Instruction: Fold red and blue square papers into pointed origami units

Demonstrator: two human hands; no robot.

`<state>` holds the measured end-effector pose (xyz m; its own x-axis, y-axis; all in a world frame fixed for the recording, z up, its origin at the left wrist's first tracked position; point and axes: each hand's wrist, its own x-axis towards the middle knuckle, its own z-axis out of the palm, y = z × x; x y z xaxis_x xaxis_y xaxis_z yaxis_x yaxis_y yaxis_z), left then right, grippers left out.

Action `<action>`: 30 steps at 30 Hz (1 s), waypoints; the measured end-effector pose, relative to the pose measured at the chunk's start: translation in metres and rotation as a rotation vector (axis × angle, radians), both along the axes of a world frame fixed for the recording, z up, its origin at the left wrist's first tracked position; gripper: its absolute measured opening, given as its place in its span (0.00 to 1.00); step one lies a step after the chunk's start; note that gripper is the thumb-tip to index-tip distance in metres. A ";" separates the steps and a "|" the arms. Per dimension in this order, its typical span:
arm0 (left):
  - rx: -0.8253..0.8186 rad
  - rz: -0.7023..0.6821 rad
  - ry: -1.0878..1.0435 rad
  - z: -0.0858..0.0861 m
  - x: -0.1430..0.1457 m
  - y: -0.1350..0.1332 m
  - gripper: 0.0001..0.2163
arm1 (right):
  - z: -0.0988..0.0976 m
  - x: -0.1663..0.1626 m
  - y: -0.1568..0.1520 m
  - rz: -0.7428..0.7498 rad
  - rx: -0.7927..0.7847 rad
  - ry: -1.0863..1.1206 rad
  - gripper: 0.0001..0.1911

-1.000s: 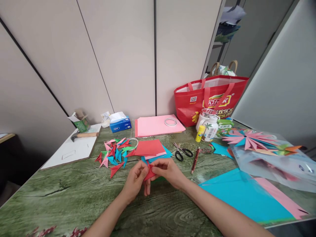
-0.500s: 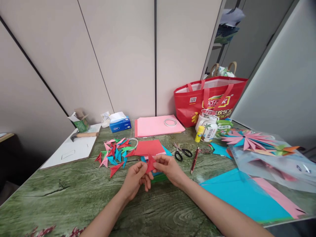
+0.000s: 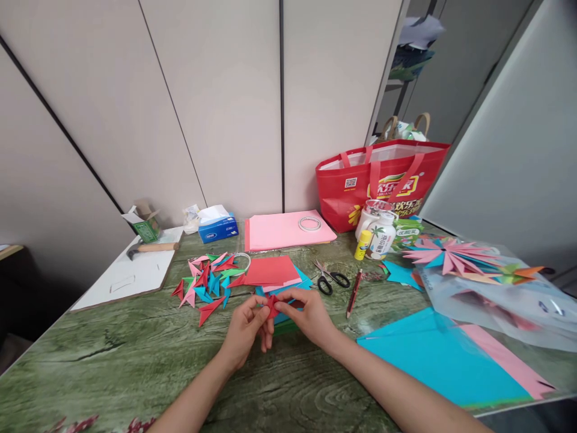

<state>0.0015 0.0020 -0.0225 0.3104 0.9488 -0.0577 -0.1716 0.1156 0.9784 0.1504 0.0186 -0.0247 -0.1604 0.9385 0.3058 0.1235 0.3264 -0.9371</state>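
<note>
In the head view, the fingers of the left hand [image 3: 246,331] and right hand [image 3: 311,314] pinch a small folded piece of red paper [image 3: 272,307] between them. Half a second ago its tip stood above the thumbs; now it shows lower and smaller. Just beyond lies a stack of red, pink and blue paper [image 3: 270,270], with scattered multicoloured folded paper pieces [image 3: 210,310] left and black-handled metal scissors [image 3: 325,284] right on the green wood-grain tabletop [image 3: 148,355].
</note>
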 end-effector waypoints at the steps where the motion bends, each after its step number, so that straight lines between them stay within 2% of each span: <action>1: 0.000 0.009 0.008 0.000 0.000 0.000 0.09 | 0.000 -0.001 -0.001 0.001 0.027 -0.022 0.04; 6: 0.037 0.066 0.032 -0.002 0.001 0.002 0.09 | -0.001 -0.004 -0.002 0.094 0.054 0.024 0.04; 12: 0.091 0.127 0.184 -0.002 0.002 0.002 0.09 | 0.000 -0.006 -0.005 0.238 -0.161 0.254 0.09; 18: 0.097 0.125 0.229 -0.002 0.003 0.001 0.11 | 0.001 -0.006 -0.005 0.172 -0.262 0.291 0.16; 21: 0.169 0.161 0.300 -0.004 0.001 0.001 0.09 | 0.002 -0.005 -0.003 0.171 -0.289 0.340 0.12; 25: 0.296 0.219 0.330 -0.005 0.000 0.000 0.09 | 0.002 -0.003 -0.001 0.150 -0.251 0.428 0.11; 30: 0.293 0.253 0.368 -0.001 -0.001 0.000 0.13 | 0.002 0.000 0.003 0.139 -0.244 0.452 0.12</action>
